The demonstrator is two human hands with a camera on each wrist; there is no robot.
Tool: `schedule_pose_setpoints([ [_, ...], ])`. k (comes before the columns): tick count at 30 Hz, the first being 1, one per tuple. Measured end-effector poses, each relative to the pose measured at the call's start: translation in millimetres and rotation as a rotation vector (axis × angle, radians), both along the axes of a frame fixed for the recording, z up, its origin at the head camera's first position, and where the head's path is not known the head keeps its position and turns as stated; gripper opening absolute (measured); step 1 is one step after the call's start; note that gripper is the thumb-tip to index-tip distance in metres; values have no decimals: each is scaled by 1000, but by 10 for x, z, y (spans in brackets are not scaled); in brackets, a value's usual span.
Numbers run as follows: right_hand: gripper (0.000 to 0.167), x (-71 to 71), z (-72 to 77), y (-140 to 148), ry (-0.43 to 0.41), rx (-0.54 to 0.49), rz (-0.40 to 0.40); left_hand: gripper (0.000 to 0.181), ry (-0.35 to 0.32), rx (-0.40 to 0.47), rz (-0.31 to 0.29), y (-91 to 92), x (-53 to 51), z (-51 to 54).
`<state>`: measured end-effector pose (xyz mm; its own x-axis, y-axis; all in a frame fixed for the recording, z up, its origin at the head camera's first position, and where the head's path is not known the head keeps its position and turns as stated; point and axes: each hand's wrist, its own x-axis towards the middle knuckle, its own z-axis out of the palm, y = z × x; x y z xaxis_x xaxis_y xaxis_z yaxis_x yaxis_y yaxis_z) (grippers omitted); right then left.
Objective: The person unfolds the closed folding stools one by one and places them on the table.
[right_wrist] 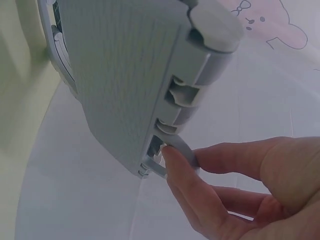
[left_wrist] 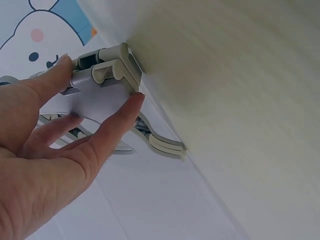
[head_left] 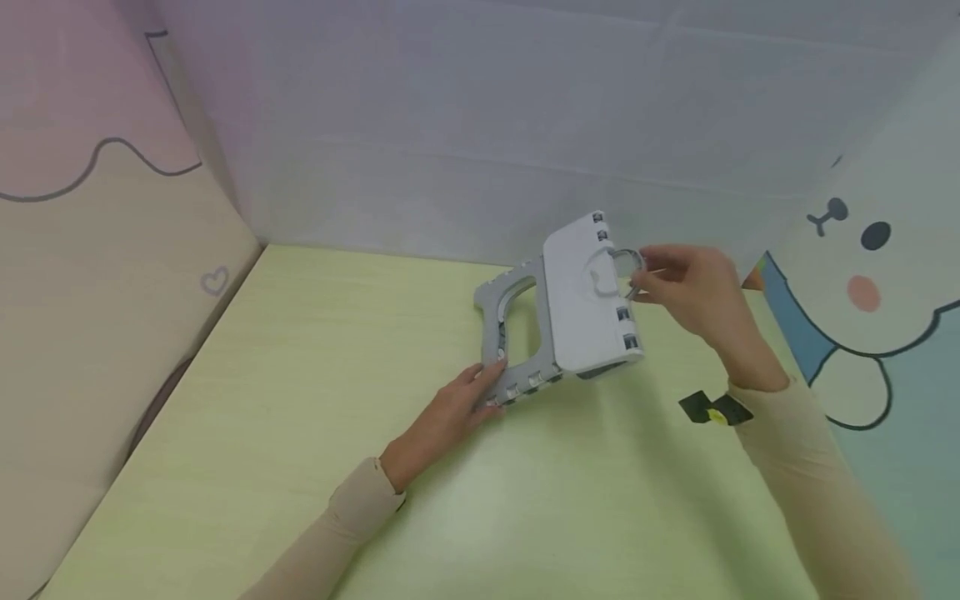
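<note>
A folding step stool [head_left: 581, 312] with a white top panel and grey legs is held tilted over the table, partly unfolded. My left hand [head_left: 453, 404] grips the lower corner of its grey leg frame [head_left: 491, 312]. In the left wrist view, thumb and fingers span the hinged edge [left_wrist: 107, 70] of that frame. On the other side, my right hand [head_left: 697, 287] pinches the loop handle [right_wrist: 182, 147] at the panel's hinged edge between thumb and fingers. The right wrist view shows the panel's broad face [right_wrist: 120, 70] close up.
A pale yellow-green table [head_left: 315, 333] lies beneath. Behind it rises a plain whitish wall covering [head_left: 450, 125], with printed cartoon panels [head_left: 885, 250] at the right and left. A black and yellow tag [head_left: 716, 408] sits by the right sleeve.
</note>
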<state>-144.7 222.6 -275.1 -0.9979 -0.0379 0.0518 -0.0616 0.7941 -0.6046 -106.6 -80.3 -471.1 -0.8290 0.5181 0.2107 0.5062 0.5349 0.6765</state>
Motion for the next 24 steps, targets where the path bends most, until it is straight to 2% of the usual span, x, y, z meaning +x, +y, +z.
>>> schedule_pose_setpoints([
  [9,48,-7,88,-75,-33,-12,-12,67,30,40,-19,22,-3,-63],
  [16,44,22,172,-155,26,15,24,65,62,78,-35,28,9,-65],
  [24,44,22,255,-276,74,40,60,65,60,115,-79,29,9,-61],
])
